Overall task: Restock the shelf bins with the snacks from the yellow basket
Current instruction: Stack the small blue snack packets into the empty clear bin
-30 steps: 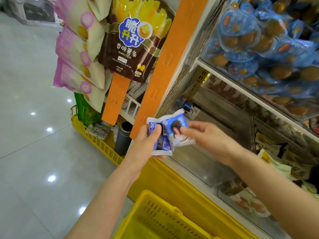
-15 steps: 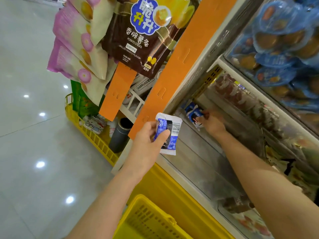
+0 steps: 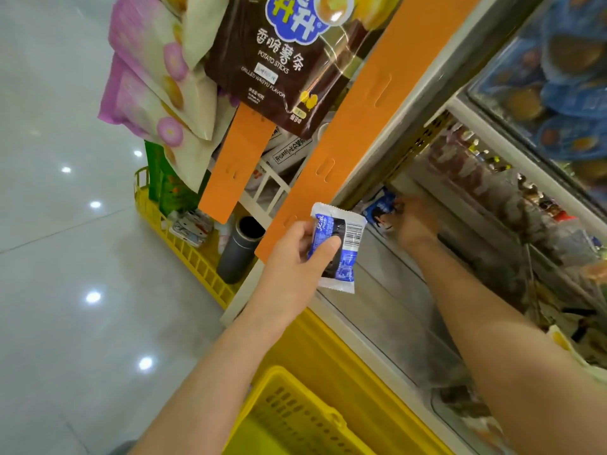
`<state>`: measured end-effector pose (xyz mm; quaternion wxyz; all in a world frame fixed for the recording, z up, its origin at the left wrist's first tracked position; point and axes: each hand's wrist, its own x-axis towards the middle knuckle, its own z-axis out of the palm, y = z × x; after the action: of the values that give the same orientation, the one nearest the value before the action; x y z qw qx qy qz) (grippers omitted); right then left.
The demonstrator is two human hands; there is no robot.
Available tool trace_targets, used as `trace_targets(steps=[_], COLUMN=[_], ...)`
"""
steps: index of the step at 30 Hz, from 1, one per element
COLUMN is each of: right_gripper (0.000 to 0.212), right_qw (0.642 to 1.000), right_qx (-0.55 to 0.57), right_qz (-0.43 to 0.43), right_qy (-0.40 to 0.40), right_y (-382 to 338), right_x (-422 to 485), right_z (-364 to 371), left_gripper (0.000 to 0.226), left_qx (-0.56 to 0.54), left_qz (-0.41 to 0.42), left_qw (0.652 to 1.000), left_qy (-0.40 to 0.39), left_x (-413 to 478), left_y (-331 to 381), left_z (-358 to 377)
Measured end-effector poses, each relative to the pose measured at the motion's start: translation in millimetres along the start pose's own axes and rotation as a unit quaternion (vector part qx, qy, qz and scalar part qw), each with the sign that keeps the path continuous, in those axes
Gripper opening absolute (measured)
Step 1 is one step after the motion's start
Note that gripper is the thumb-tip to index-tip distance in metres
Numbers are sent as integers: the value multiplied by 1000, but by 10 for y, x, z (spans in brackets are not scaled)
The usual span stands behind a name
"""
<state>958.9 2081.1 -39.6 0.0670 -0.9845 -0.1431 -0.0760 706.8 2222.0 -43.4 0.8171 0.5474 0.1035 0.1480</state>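
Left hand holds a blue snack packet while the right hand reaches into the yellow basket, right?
No: in the head view the right hand reaches into the shelf bin, not the yellow basket. The left hand holds the blue snack packet.

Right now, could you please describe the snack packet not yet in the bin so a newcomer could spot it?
Start at the longer orange strip. At its lower end the left hand grips a blue-and-white packet. Unlike the matching packet at the right hand inside the bin, it shows its barcode.
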Motion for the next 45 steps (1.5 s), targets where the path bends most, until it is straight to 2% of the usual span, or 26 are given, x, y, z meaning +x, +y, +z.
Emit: trace_targets(steps=[3, 6, 9, 12, 15, 17, 20, 22, 25, 26, 29, 31, 34, 37, 40, 43, 45], right_gripper=[43, 40, 30, 18, 21, 12, 24, 24, 22, 22, 27, 33, 38, 31, 27, 27, 31], right_qw=[999, 996, 970, 930, 887, 886, 909, 930, 940, 939, 926, 925, 927, 915, 890, 866, 862], right_qx=[37, 73, 234, 365, 439, 439, 408, 353, 295, 286, 312, 334, 364, 389, 444, 494, 503], right_qz=[-5, -27, -31, -47, -73, -77, -71, -100, -166, -184, -209, -175, -84, -59, -23, 15, 44], right_qy=[4, 46, 64, 3, -118, -132, -46, 21, 52, 49, 49, 45, -39, -86, -98, -72, -45], right_y=[-54, -202, -369, -523, -655, -682, -655, -650, -660, -662, -637, -589, -536, -506, -456, -385, -325], right_x=[-124, -423, -870, -1387, -1798, -1966, -2142, -2281, -2444, -2479, -2506, -2475, -2424, -2404, -2348, -2223, -2108], right_z=[-133, -356, -619, -818, -895, -896, -897, -876, -798, -783, -800, -839, -873, -861, -915, -1015, -1084], left_gripper=[11, 16, 28, 22, 23, 27, 24, 19, 34, 41, 38, 31, 21, 33, 24, 16, 18], left_qx=[8, -4, -17, -27, -23, -12, 62, 75, -76, -113, -143, -148, -123, -28, 11, 16, 81], left_qz=[-7, -37, -63, -66, -77, -77, -32, -20, -63, -67, -65, -77, -63, -31, -7, -10, 41], left_qw=[1000, 999, 998, 997, 997, 997, 997, 996, 993, 988, 987, 986, 990, 998, 1000, 999, 995], left_qy=[17, 25, 26, 16, -8, -15, 30, 38, -67, -79, -19, 13, -21, -40, -15, -34, -30], left_x=[-19, -54, -102, -163, -237, -289, -358, -424, -550, -577, -592, -584, -591, -599, -529, -500, -467], left_y=[-4, -22, -3, 25, 36, 18, -43, -85, -126, -140, -176, -176, -174, -136, -99, -52, -10], left_z=[2, -3, 4, 39, 83, 107, 142, 186, 273, 282, 262, 242, 231, 273, 321, 401, 451])
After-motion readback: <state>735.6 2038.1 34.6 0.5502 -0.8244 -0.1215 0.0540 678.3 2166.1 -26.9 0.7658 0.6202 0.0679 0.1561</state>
